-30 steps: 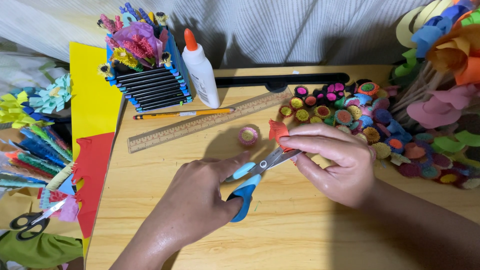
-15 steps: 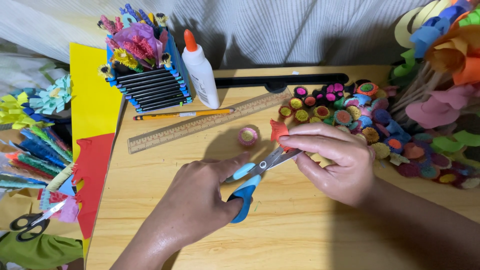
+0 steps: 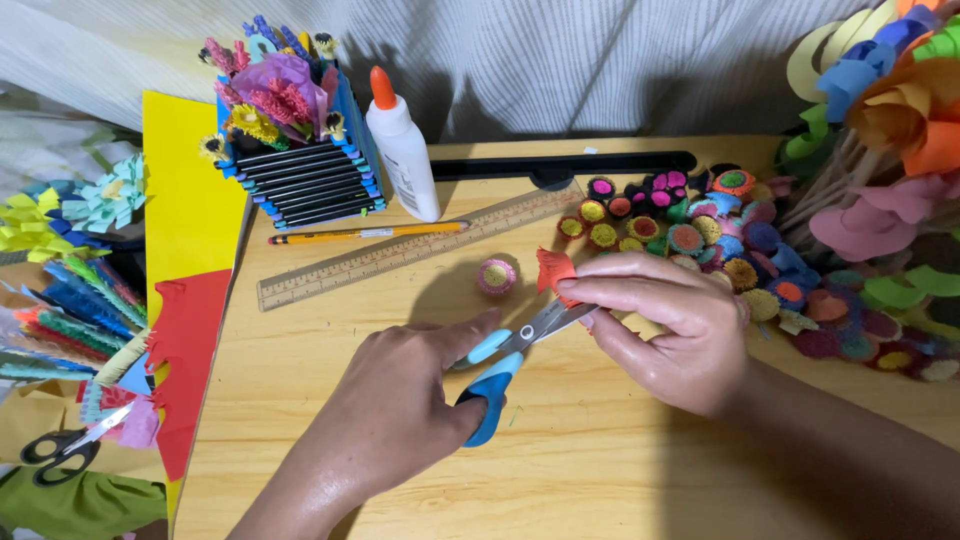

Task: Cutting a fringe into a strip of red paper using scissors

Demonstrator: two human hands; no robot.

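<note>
My left hand [image 3: 400, 410] grips the scissors [image 3: 510, 355], blades on the red paper [image 3: 553, 270] pinched in my right hand [image 3: 670, 330], over the worktop [image 3: 600, 470].

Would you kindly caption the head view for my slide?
Left hand works blue scissors on red paper held by right hand, beside paper rosettes.

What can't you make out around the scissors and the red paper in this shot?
Head view:
- Scissors: the handle loops are mostly covered by the left hand.
- Red paper piece: its lower part sits under the right hand fingers.
- Blade tips: hidden behind the right hand, so whether they are cutting is unclear.
- Ruler markings: too small.
</note>
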